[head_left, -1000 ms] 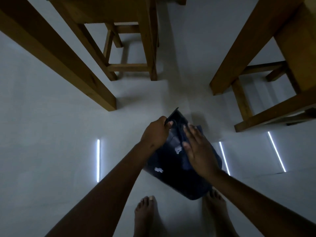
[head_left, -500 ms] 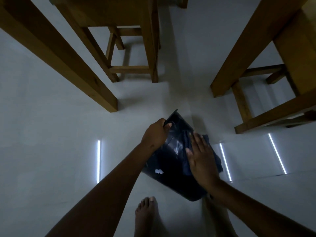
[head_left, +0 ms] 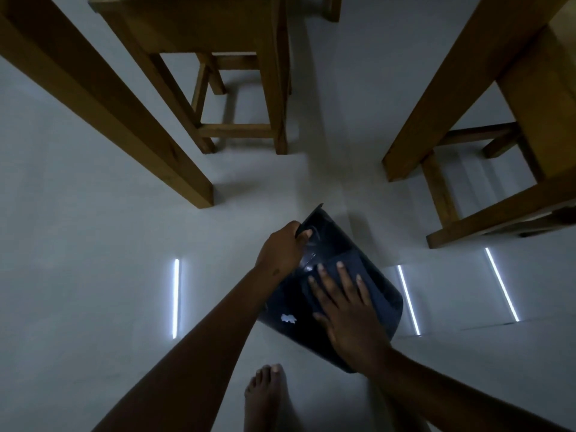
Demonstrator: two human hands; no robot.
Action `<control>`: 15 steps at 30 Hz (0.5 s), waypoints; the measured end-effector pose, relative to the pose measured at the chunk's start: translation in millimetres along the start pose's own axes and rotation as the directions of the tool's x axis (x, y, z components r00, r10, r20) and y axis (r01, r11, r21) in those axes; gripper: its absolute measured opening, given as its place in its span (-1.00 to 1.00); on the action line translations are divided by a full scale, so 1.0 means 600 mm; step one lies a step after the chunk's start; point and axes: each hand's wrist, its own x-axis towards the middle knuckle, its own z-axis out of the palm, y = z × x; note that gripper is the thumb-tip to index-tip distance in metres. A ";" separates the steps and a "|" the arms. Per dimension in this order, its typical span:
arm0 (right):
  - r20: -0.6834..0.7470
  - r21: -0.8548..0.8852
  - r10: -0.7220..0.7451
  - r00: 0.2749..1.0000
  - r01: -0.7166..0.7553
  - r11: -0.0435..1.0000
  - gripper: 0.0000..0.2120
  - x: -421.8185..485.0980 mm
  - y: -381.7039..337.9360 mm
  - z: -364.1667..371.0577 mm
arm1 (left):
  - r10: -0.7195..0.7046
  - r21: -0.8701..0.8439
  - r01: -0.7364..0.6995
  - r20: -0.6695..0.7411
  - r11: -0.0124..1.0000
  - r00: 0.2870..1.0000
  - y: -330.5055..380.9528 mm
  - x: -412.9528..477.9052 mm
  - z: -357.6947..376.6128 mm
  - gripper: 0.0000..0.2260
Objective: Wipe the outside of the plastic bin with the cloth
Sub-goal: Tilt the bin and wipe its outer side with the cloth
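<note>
A dark plastic bin (head_left: 286, 316) is held tilted above the pale floor, its bottom end pointing away from me. My left hand (head_left: 280, 249) grips the bin at its far left edge, thumb over the bottom. A dark blue cloth (head_left: 374, 282) lies spread on the bin's upper side. My right hand (head_left: 346, 313) presses flat on the cloth with fingers spread. A small bright patch shows on the bin's near left side.
Wooden stools (head_left: 237, 88) and thick wooden legs (head_left: 103, 110) stand on the glossy white floor (head_left: 78, 275) at left, centre back and right (head_left: 467, 98). Light strips reflect in the floor. My bare foot (head_left: 268, 397) is below the bin.
My right hand has slid with the cloth down the bin's side toward me and a little left. The left hand keeps its grip on the bin's far edge.
</note>
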 end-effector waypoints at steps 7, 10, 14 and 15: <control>-0.027 0.270 0.321 0.947 -0.302 0.914 -0.49 0.043 0.044 -0.022 | -0.011 -0.019 0.011 0.006 1.000 1.000 0.010 0.003 0.003 -0.74; -0.007 0.036 0.090 0.996 -0.090 0.995 -0.44 0.001 0.013 -0.008 | -0.030 -0.021 0.030 0.003 0.999 1.000 0.003 0.005 0.004 -0.72; -0.044 0.025 0.093 0.995 -0.092 0.995 -0.42 0.053 0.024 -0.022 | 0.053 -0.052 -0.049 0.073 0.997 0.996 0.022 0.004 -0.010 -0.77; -0.048 0.081 0.148 0.988 -0.143 0.986 -0.43 0.068 0.036 -0.033 | 0.091 -0.085 -0.082 0.117 0.993 0.989 0.017 -0.003 -0.017 -0.76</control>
